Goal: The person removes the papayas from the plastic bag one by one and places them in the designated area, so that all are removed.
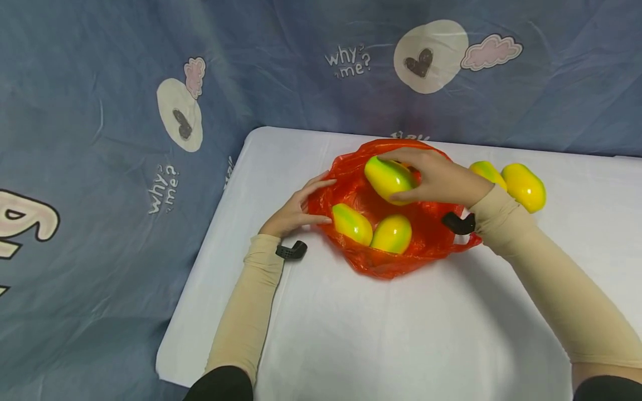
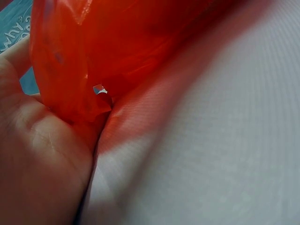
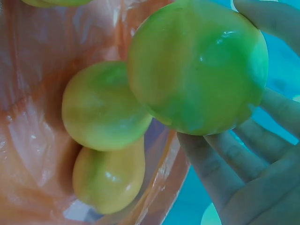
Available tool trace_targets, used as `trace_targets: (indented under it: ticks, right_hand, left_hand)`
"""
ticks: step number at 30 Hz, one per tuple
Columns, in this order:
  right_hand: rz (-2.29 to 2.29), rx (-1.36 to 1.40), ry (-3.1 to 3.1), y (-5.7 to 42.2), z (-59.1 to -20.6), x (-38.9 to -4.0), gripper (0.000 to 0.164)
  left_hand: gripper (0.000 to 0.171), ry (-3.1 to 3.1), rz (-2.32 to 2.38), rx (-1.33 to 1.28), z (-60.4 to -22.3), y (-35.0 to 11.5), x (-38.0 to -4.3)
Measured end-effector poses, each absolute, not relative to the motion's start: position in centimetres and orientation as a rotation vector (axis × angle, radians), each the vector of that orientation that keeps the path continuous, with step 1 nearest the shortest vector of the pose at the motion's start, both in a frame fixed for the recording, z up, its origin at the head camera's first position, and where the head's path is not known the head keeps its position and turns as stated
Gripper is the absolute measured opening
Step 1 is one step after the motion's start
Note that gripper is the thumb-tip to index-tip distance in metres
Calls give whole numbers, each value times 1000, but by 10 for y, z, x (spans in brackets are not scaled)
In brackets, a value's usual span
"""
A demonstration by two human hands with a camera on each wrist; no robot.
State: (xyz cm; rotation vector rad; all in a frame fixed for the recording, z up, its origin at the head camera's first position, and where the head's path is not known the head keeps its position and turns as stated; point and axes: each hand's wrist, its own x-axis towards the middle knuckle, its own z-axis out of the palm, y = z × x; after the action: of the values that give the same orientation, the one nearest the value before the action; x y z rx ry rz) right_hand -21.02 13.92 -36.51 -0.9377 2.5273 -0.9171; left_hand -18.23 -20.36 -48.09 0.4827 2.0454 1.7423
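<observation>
My right hand [image 1: 436, 175] holds a yellow-green mango [image 1: 390, 179] above the mouth of a red plastic bag [image 1: 368, 267]. In the right wrist view the thumb and fingers press on opposite sides of this mango [image 3: 201, 70]. Two more mangoes, one [image 1: 353, 224] at the left and one [image 1: 393, 234] beside it, lie inside the bag. Along the bag's left rim rests my left hand [image 1: 296, 209], fingers and thumb fairly straight and spread against the plastic. Bunched plastic [image 2: 93, 56] lies against that palm in the left wrist view and hides most of the fingers.
Right of the bag, a mango [image 1: 487, 174] partly behind my right wrist lies beside another mango [image 1: 524, 187] on the white table [image 1: 401, 334]. A blue printed cloth [image 1: 301, 72] hangs behind and to the left of the table.
</observation>
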Motion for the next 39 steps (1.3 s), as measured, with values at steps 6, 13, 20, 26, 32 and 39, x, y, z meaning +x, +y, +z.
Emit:
trace_targets:
  ticks: [6, 13, 20, 26, 32, 39]
  right_hand:
    - [-1042, -882, 2535, 151, -366, -204, 77]
    - [-1161, -826, 2554, 164, -371, -195, 78]
    - [-1253, -738, 2569, 177, -373, -188, 77]
    - [-1331, -726, 2602, 185, -376, -182, 75]
    - [-1381, -662, 2616, 194, -377, -175, 76]
    - [-1485, -545, 2637, 209, -380, -168, 77]
  left_hand:
    - [77, 2046, 1746, 486, -482, -205, -182]
    - [78, 2036, 1755, 479, -483, -205, -183]
    - [78, 2050, 1737, 483, -483, -205, -184]
    - [78, 2025, 1751, 470, -481, -204, -183]
    - [80, 2001, 1764, 438, -482, -204, -184]
    - [80, 2015, 1754, 429, -482, -203, -184]
